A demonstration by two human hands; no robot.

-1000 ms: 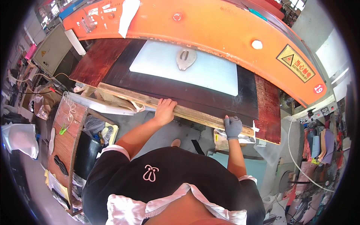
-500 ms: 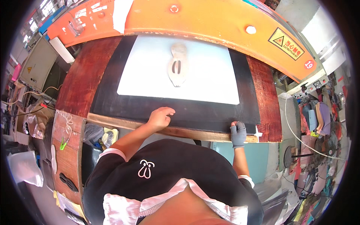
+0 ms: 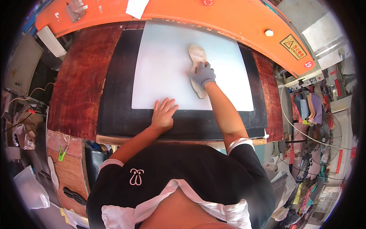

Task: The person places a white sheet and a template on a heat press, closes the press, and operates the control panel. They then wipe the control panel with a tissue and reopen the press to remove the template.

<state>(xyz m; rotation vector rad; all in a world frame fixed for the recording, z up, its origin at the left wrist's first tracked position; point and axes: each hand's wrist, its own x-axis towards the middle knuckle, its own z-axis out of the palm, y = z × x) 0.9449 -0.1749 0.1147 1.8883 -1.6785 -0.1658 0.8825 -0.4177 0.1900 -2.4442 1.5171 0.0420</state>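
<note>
A pale, sole-shaped plate (image 3: pixel 197 52), like a cutting die, lies lengthwise on a white board (image 3: pixel 164 72). My right hand (image 3: pixel 205 74), in a grey glove with bare fingertips, is closed around its middle and hides the slots there. The toe and heel ends stick out beyond my fingers. Near the front edge of the board, my left hand (image 3: pixel 163 117) is bare, with fingers spread toward the board and the palm over the black mat (image 3: pixel 120 80) beneath it.
An orange machine beam (image 3: pixel 175 11) with a warning label spans the far side. Reddish-brown boards (image 3: pixel 82 80) flank the mat. At the left, a wooden side table (image 3: pixel 66 171) holds a black sole-shaped piece (image 3: pixel 74 195) and a green clip (image 3: pixel 61 153). Coloured sheets (image 3: pixel 315 105) hang at the right.
My right hand has left the table's front edge and reached forward onto the sole-shaped plate, taking hold of it. My left hand has opened, fingers spreading toward the board. The view has shifted.
</note>
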